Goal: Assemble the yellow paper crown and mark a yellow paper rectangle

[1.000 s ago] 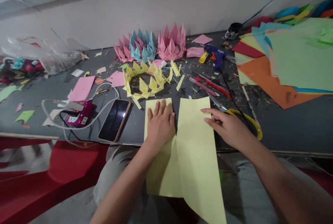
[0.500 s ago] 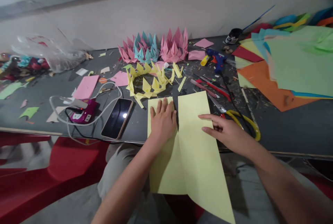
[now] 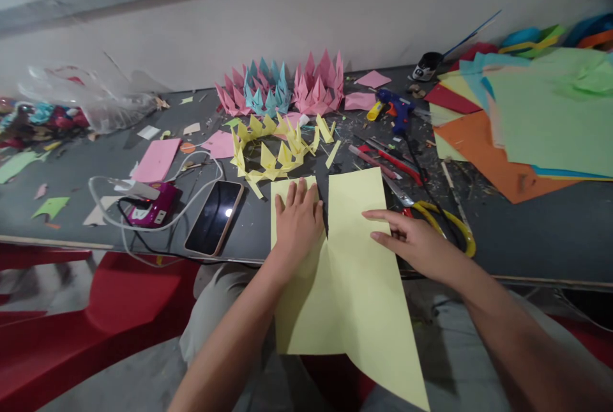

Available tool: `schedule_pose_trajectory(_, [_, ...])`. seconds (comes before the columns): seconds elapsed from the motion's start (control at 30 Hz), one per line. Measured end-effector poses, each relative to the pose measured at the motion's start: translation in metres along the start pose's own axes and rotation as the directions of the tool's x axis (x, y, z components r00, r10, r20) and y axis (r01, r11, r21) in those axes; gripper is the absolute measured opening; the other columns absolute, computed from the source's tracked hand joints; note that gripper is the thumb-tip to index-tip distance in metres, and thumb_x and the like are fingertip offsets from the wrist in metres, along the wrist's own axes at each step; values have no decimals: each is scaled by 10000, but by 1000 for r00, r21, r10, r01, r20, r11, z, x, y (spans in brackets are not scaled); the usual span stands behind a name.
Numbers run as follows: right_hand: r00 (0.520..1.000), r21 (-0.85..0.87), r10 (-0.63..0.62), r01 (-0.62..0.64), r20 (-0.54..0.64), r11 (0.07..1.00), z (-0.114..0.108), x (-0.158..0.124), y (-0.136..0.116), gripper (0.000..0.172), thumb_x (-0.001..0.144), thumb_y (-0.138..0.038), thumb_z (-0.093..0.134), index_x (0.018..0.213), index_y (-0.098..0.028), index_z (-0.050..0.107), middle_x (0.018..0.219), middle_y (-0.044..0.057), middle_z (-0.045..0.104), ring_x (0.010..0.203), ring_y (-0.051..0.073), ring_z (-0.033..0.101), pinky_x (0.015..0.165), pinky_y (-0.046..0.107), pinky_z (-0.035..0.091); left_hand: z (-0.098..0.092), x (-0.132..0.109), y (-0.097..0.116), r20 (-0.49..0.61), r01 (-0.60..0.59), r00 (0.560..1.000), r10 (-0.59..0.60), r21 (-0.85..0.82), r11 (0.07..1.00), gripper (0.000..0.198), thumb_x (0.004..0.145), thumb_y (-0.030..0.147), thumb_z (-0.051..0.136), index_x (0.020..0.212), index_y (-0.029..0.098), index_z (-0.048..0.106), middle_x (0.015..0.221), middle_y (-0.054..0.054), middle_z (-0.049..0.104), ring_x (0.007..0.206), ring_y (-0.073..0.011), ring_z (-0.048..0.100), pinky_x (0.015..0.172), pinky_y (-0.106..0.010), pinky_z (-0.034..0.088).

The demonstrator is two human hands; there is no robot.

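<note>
A large pale yellow sheet of paper [image 3: 368, 310] reaches from the tabletop over its front edge toward me. It is split from the top down to about its middle, leaving two flaps with a narrow gap. My left hand [image 3: 297, 220] lies flat on the left flap, fingers stretched out. At the right flap's outer edge is my right hand [image 3: 414, 238], its index finger and thumb extended over the paper and apart; the other fingers are partly hidden. Scissors with yellow handles [image 3: 467, 239] lie just right of that hand.
Behind the sheet sit a yellow paper crown [image 3: 268, 160] and pink and blue crowns [image 3: 268, 96]. A phone [image 3: 214, 217] and purple power adapter [image 3: 156, 204] with cables lie left. A blue glue gun [image 3: 401, 112], red-handled tool [image 3: 400, 166] and coloured paper stack [image 3: 550, 124] are right.
The view has shifted very slightly. Both hands and the yellow sheet keep practically the same positions.
</note>
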State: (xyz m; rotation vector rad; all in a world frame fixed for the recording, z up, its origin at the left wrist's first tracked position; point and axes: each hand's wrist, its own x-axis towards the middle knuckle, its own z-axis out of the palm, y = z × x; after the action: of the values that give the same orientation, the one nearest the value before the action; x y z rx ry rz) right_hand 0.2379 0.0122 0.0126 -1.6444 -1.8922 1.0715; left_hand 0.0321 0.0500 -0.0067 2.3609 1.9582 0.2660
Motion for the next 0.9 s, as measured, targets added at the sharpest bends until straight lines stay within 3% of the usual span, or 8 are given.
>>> schedule_pose_trajectory(0.53, [1000,23,7,-8,24,1000,-1,0,3,392,794,-398,508,1145,-255,608,561,-38,456,450,121,382,430,248,341,-2,0,1,9,8,1000,-8,-14,1000,406,929,297,296,1293,204,450,1439,-91,376,1340,-276,307,1046,-569,266])
schedule_pose_trajectory(0.7, [1000,35,14,-13,-7,999,-1,1,4,406,784,-414,525,1143,-243,609,549,-53,358,456,123,386,430,246,333,1,0,0,2,-4,1000,4,-11,1000,404,929,297,292,1286,200,452,1438,-98,377,1341,-282,301,1040,-572,268])
schedule_pose_trajectory(0.9, [999,38,22,-20,-47,999,1,0,3,379,794,-426,530,1113,-244,625,530,-54,378,467,126,401,445,247,341,-9,1,2,-112,-50,993,45,-40,998,344,906,299,375,1194,172,515,1402,-126,424,1296,-268,369,1054,-501,279])
